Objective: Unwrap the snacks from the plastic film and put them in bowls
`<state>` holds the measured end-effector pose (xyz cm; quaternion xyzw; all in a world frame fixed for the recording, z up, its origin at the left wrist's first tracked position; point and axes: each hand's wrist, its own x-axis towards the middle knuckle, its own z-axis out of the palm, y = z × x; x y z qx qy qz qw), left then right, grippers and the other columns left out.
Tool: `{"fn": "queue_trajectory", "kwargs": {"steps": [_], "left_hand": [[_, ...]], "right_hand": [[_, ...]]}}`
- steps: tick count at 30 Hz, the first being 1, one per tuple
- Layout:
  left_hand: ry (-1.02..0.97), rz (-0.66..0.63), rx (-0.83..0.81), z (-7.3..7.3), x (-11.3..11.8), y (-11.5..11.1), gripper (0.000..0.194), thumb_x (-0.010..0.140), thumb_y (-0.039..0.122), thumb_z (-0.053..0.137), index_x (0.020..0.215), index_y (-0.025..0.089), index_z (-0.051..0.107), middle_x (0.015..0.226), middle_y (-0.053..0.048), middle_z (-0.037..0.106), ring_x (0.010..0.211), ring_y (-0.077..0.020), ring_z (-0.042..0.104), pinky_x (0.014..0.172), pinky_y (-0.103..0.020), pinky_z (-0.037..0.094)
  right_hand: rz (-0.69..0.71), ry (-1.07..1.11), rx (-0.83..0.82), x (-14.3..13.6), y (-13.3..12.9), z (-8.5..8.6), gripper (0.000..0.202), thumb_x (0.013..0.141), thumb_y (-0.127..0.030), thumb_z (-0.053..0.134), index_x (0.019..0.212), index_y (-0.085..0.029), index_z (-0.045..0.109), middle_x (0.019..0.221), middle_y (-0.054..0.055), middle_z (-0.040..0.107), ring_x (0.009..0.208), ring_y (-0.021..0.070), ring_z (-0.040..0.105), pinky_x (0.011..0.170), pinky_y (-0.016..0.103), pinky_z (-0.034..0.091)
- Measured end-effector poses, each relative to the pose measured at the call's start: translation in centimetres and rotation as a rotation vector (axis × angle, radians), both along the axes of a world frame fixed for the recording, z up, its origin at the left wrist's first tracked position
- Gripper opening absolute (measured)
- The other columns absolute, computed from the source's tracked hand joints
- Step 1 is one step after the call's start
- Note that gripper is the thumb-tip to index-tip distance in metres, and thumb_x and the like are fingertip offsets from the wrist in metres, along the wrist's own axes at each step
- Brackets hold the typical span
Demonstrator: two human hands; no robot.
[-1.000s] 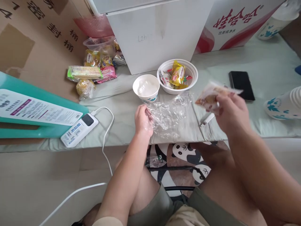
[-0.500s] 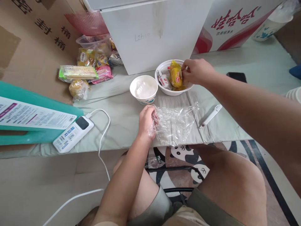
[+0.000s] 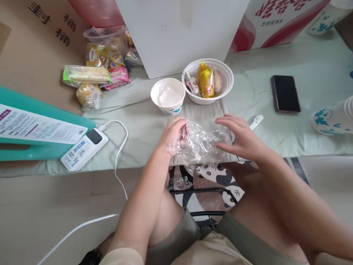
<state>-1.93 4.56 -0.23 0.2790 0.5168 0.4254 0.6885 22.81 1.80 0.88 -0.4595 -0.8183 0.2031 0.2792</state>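
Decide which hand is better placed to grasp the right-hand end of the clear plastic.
Probably the right hand: it is open at that end of the clear plastic, while the left hand grips the opposite end.

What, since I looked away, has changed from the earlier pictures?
The right hand carried a wrapped snack leftward into the white bowl, let go, then returned toward the clear plastic. The left hand still holds it; the paper cup stayed put.

Two hands [image 3: 173, 136] [image 3: 240, 137] (plus one phone [image 3: 285, 94])
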Motion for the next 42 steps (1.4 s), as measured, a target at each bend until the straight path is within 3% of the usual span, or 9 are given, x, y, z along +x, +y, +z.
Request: {"fn": "queue_trajectory", "kwargs": {"steps": [4, 10, 14, 20, 24, 27, 33, 38, 42], "left_hand": [[0.128, -0.020, 0.005, 0.1, -0.7, 0.9, 0.022, 0.082, 0.038, 0.071, 0.076, 0.019, 0.061, 0.071, -0.003, 0.066, 0.050, -0.0118, 0.058, 0.042, -0.023, 0.039], [-0.053, -0.200, 0.273, -0.6, -0.6, -0.2, 0.070, 0.069, 0.073, 0.078, 0.116, 0.022, 0.068, 0.138, -0.019, 0.066, 0.127, -0.0341, 0.065, 0.091, -0.043, 0.061], [0.102, -0.150, 0.279, -1.4, 1.3, -0.9, 0.052, 0.062, 0.044, 0.093, 0.103, 0.020, 0.070, 0.111, -0.011, 0.076, 0.093, -0.0205, 0.075, 0.072, -0.027, 0.061], [0.175, 0.054, 0.172, -0.1, 0.1, 0.6, 0.029, 0.069, 0.037, 0.086, 0.082, 0.020, 0.067, 0.053, 0.006, 0.052, 0.036, -0.0029, 0.034, 0.032, -0.016, 0.017], [0.236, 0.068, 0.113, 0.1, -1.2, 0.7, 0.026, 0.076, 0.040, 0.083, 0.073, 0.021, 0.065, 0.044, 0.008, 0.035, 0.035, -0.0035, 0.025, 0.032, -0.017, 0.011], [0.298, 0.002, 0.133, -0.2, -1.2, 0.5, 0.026, 0.080, 0.042, 0.080, 0.073, 0.020, 0.068, 0.042, 0.008, 0.034, 0.034, -0.0044, 0.026, 0.032, -0.018, 0.013], [0.491, -0.108, 0.234, -0.6, -2.4, 0.8, 0.032, 0.083, 0.049, 0.075, 0.080, 0.017, 0.076, 0.039, 0.007, 0.036, 0.033, -0.0063, 0.030, 0.033, -0.020, 0.019], [0.491, 0.036, 0.487, -1.3, -3.6, 1.2, 0.054, 0.076, 0.070, 0.075, 0.071, 0.017, 0.075, 0.067, -0.005, 0.065, 0.060, -0.0113, 0.059, 0.050, -0.022, 0.045], [0.326, -0.225, 0.414, -1.2, -3.1, 0.8, 0.059, 0.058, 0.068, 0.088, 0.084, 0.016, 0.075, 0.091, -0.011, 0.075, 0.087, -0.0213, 0.072, 0.070, -0.029, 0.058]], "right_hand": [[-0.339, 0.194, -0.288, -0.9, -1.0, -1.6, 0.029, 0.092, -0.044, 0.060, 0.072, -0.024, 0.066, 0.062, 0.003, 0.067, 0.058, 0.0198, 0.063, 0.066, 0.038, 0.053], [-0.596, 0.795, -0.610, -0.3, -0.8, -3.0, 0.039, 0.090, -0.062, 0.058, 0.073, -0.026, 0.061, 0.053, -0.001, 0.052, 0.048, 0.0187, 0.055, 0.049, 0.035, 0.049], [-0.505, 0.750, -0.639, 0.2, -1.5, -3.0, 0.048, 0.095, -0.068, 0.049, 0.079, -0.025, 0.065, 0.059, 0.001, 0.058, 0.057, 0.0198, 0.063, 0.054, 0.034, 0.054], [-0.525, 0.539, -0.517, 2.4, -2.0, -1.4, 0.035, 0.094, -0.053, 0.057, 0.079, -0.023, 0.068, 0.060, 0.001, 0.062, 0.052, 0.0167, 0.060, 0.052, 0.031, 0.052], [-0.490, 0.455, -0.053, 3.0, -2.3, -2.2, 0.040, 0.089, -0.043, 0.063, 0.125, -0.025, 0.065, 0.122, 0.010, 0.072, 0.110, 0.0272, 0.070, 0.092, 0.045, 0.059], [-0.201, 0.331, -0.079, 2.1, -2.5, -2.9, 0.074, 0.079, -0.048, 0.073, 0.146, -0.023, 0.052, 0.148, 0.016, 0.059, 0.129, 0.0339, 0.061, 0.102, 0.052, 0.055], [-0.617, 0.274, -0.153, 1.4, -1.7, -2.4, 0.014, 0.088, -0.029, 0.061, 0.090, -0.022, 0.073, 0.069, 0.002, 0.068, 0.059, 0.0170, 0.062, 0.059, 0.032, 0.049], [-0.772, 0.478, -0.142, 2.3, -1.5, -1.5, 0.013, 0.090, -0.030, 0.061, 0.087, -0.021, 0.070, 0.055, -0.004, 0.055, 0.047, 0.0121, 0.051, 0.049, 0.027, 0.041], [-0.707, 0.622, -0.136, 2.4, -1.4, -2.1, 0.013, 0.094, -0.034, 0.061, 0.090, -0.023, 0.067, 0.057, -0.004, 0.053, 0.047, 0.0115, 0.051, 0.049, 0.027, 0.044]]}}
